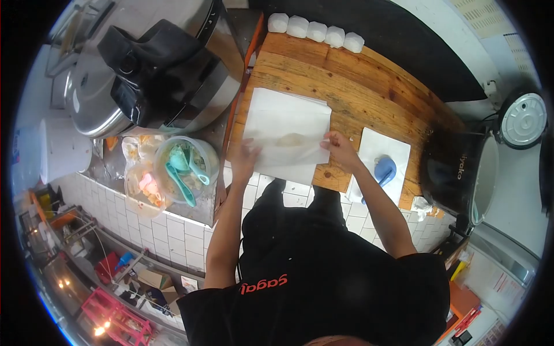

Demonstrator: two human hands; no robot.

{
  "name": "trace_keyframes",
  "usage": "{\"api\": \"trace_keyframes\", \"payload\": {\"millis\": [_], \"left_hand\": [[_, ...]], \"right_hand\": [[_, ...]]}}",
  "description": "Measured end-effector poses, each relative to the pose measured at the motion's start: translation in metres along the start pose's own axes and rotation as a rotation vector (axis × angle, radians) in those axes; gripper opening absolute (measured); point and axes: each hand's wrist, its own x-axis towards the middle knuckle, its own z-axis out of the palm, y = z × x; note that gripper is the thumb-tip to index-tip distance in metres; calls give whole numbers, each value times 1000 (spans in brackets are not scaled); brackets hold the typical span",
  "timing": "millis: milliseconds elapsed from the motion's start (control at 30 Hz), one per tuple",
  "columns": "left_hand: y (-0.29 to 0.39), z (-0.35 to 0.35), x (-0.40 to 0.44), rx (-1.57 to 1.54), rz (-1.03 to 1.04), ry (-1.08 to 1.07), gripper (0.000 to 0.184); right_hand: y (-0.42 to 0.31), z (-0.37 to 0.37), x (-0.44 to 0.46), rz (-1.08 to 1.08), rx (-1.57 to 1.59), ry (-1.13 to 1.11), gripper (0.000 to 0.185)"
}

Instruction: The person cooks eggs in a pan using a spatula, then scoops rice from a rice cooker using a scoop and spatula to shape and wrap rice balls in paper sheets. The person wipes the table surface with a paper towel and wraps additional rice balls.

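A stack of white wrapping paper (285, 109) lies on the wooden table in front of me. The near part of the top sheet is raised over a pale mound (290, 139), which shows faintly through it; what the mound is I cannot make out. My left hand (246, 157) pinches the sheet at its left side. On the opposite side my right hand (339, 147) grips the same sheet between thumb and fingers. To the right of that hand, a blue scoop (385, 169) rests on another white sheet (398, 147).
Several white wrapped packets (316, 31) line the table's (311, 72) far edge. On the left stand a large rice cooker (164, 69), a tub (214, 164) with turquoise scoops, and a smaller container (138, 202) of orange-pink food. A black pot (453, 173) stands at the right.
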Motion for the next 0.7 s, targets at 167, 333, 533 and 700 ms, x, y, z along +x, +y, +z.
{"api": "trace_keyframes", "payload": {"millis": [167, 333, 533, 700], "left_hand": [[20, 9, 9, 286, 119, 70, 55], [58, 45, 78, 629, 525, -183, 64], [103, 49, 130, 1076, 452, -703, 37], [104, 30, 96, 1007, 728, -707, 16]], "right_hand": [[57, 6, 23, -252, -520, 410, 16], [-11, 108, -24, -750, -917, 5, 15], [-45, 87, 34, -599, -1155, 57, 44], [-96, 60, 57, -591, -1470, -349, 45]]}}
